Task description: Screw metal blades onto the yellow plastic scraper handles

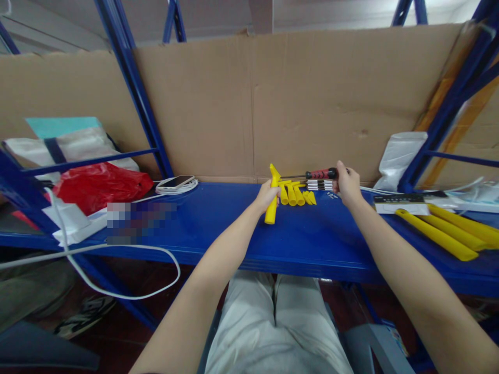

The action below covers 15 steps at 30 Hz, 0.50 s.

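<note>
In the head view, the right hand [348, 182] is clamped on the butt of a red-and-black screwdriver [320, 174], held roughly level above the blue worktop [222, 221]. At the screwdriver's left end, the left hand [266, 195] is wrapped around a yellow plastic piece [271, 214] standing nearly upright; the shaft runs up to it, though whether the tip is inside I cannot tell. Below the screwdriver lie short yellow parts [291, 195] and a black-and-white stack [318, 185]. Well right of the screwdriver rest long yellow tubes [438, 235]; well left of it, a smartphone [176, 181] sits on coiled white cable [189, 186].
</note>
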Each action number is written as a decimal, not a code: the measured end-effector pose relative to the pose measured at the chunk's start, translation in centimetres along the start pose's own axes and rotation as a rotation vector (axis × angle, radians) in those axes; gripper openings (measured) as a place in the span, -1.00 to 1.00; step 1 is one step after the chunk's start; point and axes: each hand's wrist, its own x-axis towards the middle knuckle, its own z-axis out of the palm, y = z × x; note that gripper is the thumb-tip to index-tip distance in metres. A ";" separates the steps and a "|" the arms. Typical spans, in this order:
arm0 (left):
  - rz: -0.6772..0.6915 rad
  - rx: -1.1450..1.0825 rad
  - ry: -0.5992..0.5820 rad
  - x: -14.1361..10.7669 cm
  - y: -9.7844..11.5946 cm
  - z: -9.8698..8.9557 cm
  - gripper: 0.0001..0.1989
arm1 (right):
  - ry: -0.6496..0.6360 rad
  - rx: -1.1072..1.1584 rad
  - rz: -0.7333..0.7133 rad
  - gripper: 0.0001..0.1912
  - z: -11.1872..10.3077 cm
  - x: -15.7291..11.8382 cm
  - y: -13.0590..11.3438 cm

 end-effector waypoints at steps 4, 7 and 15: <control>-0.012 0.006 0.004 -0.1 0.2 0.0 -0.65 | 0.002 0.020 0.025 -0.60 0.1 0.0 -0.1; -0.014 0.008 0.002 -0.2 0.3 0.0 -0.65 | -0.005 0.032 0.075 -0.69 0.3 -0.2 -0.5; -0.006 0.013 0.010 -0.1 0.1 -0.1 -0.64 | 0.025 -0.015 0.005 -0.58 0.4 -0.6 -0.7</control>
